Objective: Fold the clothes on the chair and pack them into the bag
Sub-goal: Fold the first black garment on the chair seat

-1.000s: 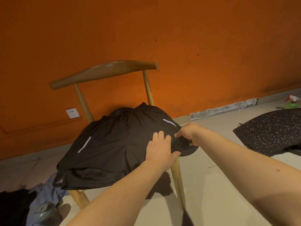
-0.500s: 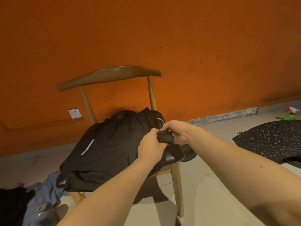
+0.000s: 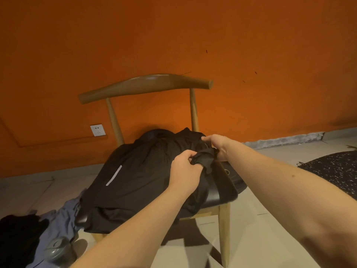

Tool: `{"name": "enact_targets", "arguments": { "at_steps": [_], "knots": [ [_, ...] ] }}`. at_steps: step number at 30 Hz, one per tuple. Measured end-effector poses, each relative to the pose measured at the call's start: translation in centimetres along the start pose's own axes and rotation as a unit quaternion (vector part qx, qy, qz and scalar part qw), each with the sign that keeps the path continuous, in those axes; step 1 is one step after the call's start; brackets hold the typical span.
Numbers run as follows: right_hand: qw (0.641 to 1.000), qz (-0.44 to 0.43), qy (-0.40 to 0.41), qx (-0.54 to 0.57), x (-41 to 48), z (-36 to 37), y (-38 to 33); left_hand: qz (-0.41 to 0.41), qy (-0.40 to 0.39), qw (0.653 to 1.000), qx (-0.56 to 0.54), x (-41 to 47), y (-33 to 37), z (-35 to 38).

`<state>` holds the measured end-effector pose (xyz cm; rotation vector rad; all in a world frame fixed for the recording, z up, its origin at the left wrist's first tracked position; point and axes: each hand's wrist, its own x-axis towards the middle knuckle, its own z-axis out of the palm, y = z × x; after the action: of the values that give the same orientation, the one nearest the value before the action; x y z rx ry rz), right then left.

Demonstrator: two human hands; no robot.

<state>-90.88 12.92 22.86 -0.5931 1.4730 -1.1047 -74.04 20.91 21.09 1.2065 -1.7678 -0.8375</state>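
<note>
Both hands (image 3: 185, 169) (image 3: 216, 146) pinch black garment (image 3: 139, 171) edge between fingers

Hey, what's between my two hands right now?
In the head view, a bunched edge of the black garment fills the gap between the left hand and the right hand; both grip it.

The black garment (image 3: 139, 175) bunched in the fingers (image 3: 186, 154) is thin matt cloth with a shiny pale strip to their left, the chair seat (image 3: 214, 197) beneath them glossy black, its frame (image 3: 146, 84) smooth varnished wood.
</note>
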Motion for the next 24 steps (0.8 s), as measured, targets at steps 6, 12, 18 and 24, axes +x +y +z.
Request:
{"name": "enact_targets", "arguments": {
  "at_steps": [6, 12, 18, 24],
  "knots": [
    [0.996, 0.057, -0.060, -0.028, 2.6, 2.9, -1.0, -0.035, 0.032, 0.995, -0.086, 1.0, -0.8, -3.4],
    [0.998, -0.053, -0.046, 0.000, 2.7, 9.4, -1.5, -0.064, 0.071, 0.990, -0.106, 0.9, -2.7, -8.1],
    [0.988, -0.119, -0.095, -0.042, 3.8, 17.0, -2.3, -0.071, 0.119, 0.986, -0.092, 0.2, -5.4, -13.6],
    [0.979, -0.104, -0.145, -0.098, 4.5, 23.5, -1.1, -0.094, 0.149, 0.981, -0.082, -1.1, -9.5, -18.2]
  ]
}}
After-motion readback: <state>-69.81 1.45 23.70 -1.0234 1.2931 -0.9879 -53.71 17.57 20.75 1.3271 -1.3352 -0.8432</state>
